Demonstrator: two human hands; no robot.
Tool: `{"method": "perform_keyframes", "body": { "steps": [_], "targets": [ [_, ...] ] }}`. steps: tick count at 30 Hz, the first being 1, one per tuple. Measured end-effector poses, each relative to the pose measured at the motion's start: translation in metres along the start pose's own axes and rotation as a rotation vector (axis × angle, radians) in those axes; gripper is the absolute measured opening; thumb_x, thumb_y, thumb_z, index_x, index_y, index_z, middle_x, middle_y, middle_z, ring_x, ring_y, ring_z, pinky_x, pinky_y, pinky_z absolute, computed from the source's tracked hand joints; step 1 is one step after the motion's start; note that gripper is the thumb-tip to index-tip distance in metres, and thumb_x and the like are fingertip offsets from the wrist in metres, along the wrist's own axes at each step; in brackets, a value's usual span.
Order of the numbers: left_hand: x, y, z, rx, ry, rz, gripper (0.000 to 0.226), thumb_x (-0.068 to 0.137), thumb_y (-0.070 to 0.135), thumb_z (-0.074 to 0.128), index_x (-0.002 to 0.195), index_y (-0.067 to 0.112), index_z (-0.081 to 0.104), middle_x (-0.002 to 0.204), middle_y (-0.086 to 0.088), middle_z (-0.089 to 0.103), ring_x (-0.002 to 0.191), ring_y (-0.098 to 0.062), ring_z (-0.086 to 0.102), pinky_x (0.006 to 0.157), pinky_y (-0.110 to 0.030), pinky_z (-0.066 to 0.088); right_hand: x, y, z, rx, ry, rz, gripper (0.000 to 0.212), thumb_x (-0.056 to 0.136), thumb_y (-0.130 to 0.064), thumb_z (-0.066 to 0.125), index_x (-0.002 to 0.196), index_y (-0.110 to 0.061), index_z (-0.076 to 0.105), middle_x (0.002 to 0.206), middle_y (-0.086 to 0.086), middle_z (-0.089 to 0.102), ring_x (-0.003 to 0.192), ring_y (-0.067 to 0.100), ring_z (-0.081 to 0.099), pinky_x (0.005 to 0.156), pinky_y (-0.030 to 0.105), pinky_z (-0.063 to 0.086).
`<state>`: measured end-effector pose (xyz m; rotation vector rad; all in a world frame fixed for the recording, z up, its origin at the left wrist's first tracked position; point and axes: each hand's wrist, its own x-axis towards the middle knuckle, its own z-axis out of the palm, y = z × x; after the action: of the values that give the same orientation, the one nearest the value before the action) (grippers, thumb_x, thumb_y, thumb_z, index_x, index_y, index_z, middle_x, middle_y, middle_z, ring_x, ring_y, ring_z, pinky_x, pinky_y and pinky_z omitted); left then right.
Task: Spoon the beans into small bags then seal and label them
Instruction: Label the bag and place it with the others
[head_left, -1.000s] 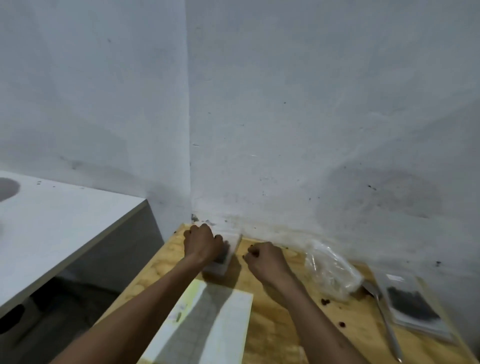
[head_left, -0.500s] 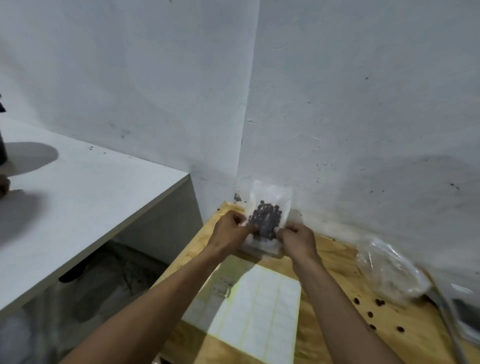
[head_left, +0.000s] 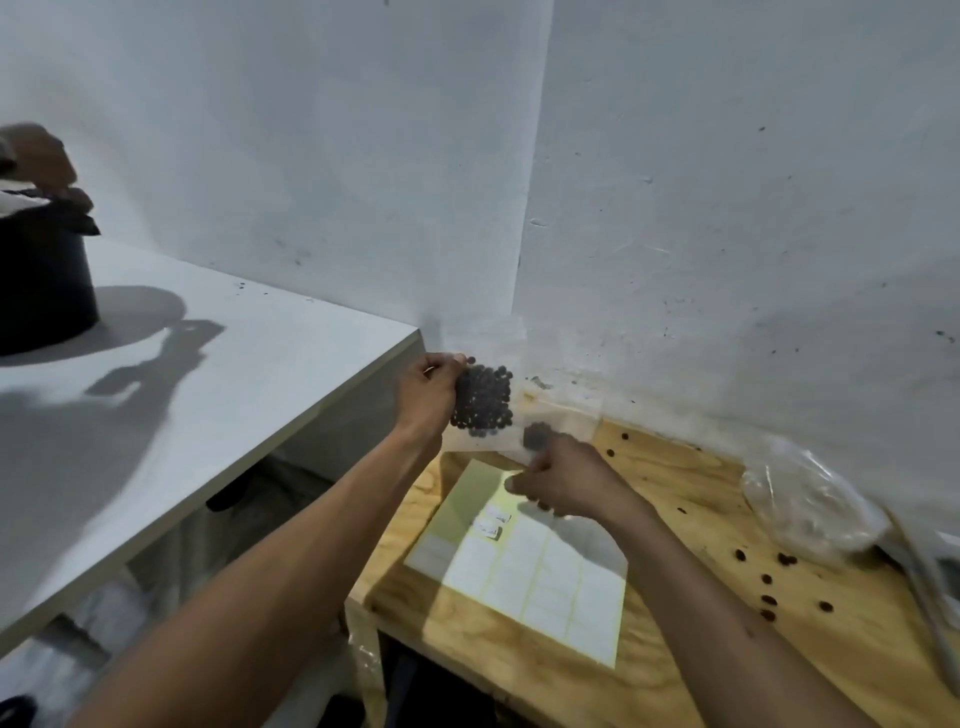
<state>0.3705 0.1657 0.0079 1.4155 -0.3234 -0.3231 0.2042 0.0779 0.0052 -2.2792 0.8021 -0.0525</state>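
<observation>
My left hand (head_left: 430, 396) holds a small clear bag of dark beans (head_left: 483, 401) upright in the air, near the wall corner. My right hand (head_left: 569, 486) is lower, knuckles up, with its curled fingers at the top edge of the white label sheet (head_left: 540, 577) on the wooden table (head_left: 675, 654). The hand is blurred, so what its fingertips pinch is hidden. Just behind it a second small bag with beans (head_left: 537, 435) lies in the corner.
A large crumpled clear bag (head_left: 802, 512) lies by the wall at right, with loose beans (head_left: 768, 600) scattered in front of it. A metal spoon (head_left: 922, 587) is at the right edge. A white table (head_left: 208, 379) stands at left with a black container (head_left: 41, 291) and another person's hand (head_left: 44, 156).
The bag went from the corner up into both hands. My right hand has now let go of it and dropped to the label sheet. The view has swung left.
</observation>
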Motion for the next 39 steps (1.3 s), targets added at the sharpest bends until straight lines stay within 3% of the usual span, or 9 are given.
{"method": "perform_keyframes", "body": {
  "steps": [3, 5, 10, 15, 17, 20, 26, 34, 39],
  "targets": [
    [-0.009, 0.004, -0.007, 0.014, 0.001, 0.022, 0.021, 0.098, 0.024, 0.065, 0.107, 0.006, 0.07, 0.108, -0.008, 0.071, 0.092, -0.014, 0.066, 0.066, -0.017, 0.05, -0.002, -0.005, 0.018, -0.143, -0.116, 0.068, 0.046, 0.082, -0.047, 0.076, 0.073, -0.003, 0.068, 0.081, 0.018, 0.075, 0.067, 0.029, 0.068, 0.073, 0.038, 0.061],
    [-0.014, 0.005, -0.01, 0.03, 0.003, 0.037, 0.021, 0.099, 0.022, 0.063, 0.112, 0.006, 0.067, 0.108, -0.006, 0.068, 0.087, -0.008, 0.062, 0.058, -0.012, 0.046, -0.001, -0.008, 0.028, -0.227, -0.108, 0.072, 0.045, 0.079, -0.049, 0.077, 0.065, -0.013, 0.056, 0.076, 0.012, 0.067, 0.069, 0.028, 0.063, 0.074, 0.037, 0.058],
    [-0.021, 0.009, -0.016, 0.02, 0.005, 0.035, 0.01, 0.097, 0.022, 0.063, 0.101, 0.013, 0.065, 0.102, -0.003, 0.067, 0.09, -0.013, 0.061, 0.069, -0.025, 0.045, -0.006, -0.009, 0.034, -0.145, -0.114, 0.038, 0.027, 0.078, -0.022, 0.074, 0.064, -0.004, 0.06, 0.064, 0.01, 0.062, 0.061, 0.024, 0.06, 0.077, 0.042, 0.06],
    [-0.022, 0.007, -0.014, -0.006, -0.033, 0.028, 0.02, 0.098, 0.026, 0.063, 0.107, 0.009, 0.064, 0.102, -0.009, 0.073, 0.098, -0.022, 0.067, 0.08, -0.032, 0.049, -0.019, -0.01, 0.012, 0.32, -0.188, -0.02, 0.023, 0.089, -0.01, 0.072, 0.076, 0.008, 0.071, 0.072, 0.021, 0.068, 0.063, 0.026, 0.065, 0.067, 0.036, 0.062],
    [-0.023, 0.006, -0.01, 0.006, -0.077, 0.029, 0.02, 0.099, 0.025, 0.062, 0.112, 0.01, 0.064, 0.094, -0.005, 0.076, 0.094, -0.02, 0.07, 0.084, -0.035, 0.051, -0.024, -0.014, -0.005, 0.421, -0.099, -0.057, 0.017, 0.09, -0.009, 0.072, 0.087, 0.008, 0.073, 0.083, 0.023, 0.075, 0.069, 0.025, 0.072, 0.067, 0.035, 0.063],
    [-0.028, 0.004, 0.002, -0.007, -0.177, 0.008, 0.015, 0.1, 0.02, 0.06, 0.113, 0.013, 0.065, 0.094, -0.005, 0.078, 0.092, -0.02, 0.075, 0.071, -0.024, 0.053, -0.023, -0.018, -0.033, 0.478, 0.109, -0.117, 0.013, 0.089, -0.009, 0.073, 0.085, 0.003, 0.074, 0.079, 0.02, 0.075, 0.066, 0.025, 0.071, 0.067, 0.039, 0.064],
    [-0.049, 0.004, 0.038, -0.05, -0.267, -0.044, 0.012, 0.097, 0.014, 0.06, 0.107, 0.011, 0.066, 0.092, -0.006, 0.079, 0.086, -0.019, 0.075, 0.074, -0.029, 0.05, -0.019, -0.012, -0.074, 0.355, 0.392, -0.17, 0.006, 0.086, -0.015, 0.078, 0.084, -0.01, 0.075, 0.074, 0.004, 0.076, 0.06, 0.012, 0.072, 0.057, 0.017, 0.056],
    [-0.064, 0.011, 0.07, -0.099, -0.339, -0.048, 0.016, 0.093, 0.014, 0.066, 0.107, 0.009, 0.069, 0.097, -0.011, 0.078, 0.088, -0.019, 0.076, 0.086, -0.033, 0.05, -0.021, 0.007, -0.084, 0.322, 0.513, -0.133, 0.007, 0.083, -0.021, 0.08, 0.08, -0.016, 0.076, 0.07, 0.0, 0.076, 0.059, 0.012, 0.073, 0.069, 0.04, 0.064],
    [-0.072, 0.016, 0.08, -0.09, -0.362, -0.041, 0.013, 0.094, 0.016, 0.065, 0.104, 0.012, 0.072, 0.101, -0.012, 0.077, 0.088, -0.016, 0.077, 0.088, -0.036, 0.049, -0.019, 0.013, -0.085, 0.279, 0.599, -0.13, 0.01, 0.082, -0.025, 0.081, 0.08, -0.017, 0.075, 0.069, -0.004, 0.074, 0.059, 0.009, 0.071, 0.072, 0.034, 0.062]
  ]
}}
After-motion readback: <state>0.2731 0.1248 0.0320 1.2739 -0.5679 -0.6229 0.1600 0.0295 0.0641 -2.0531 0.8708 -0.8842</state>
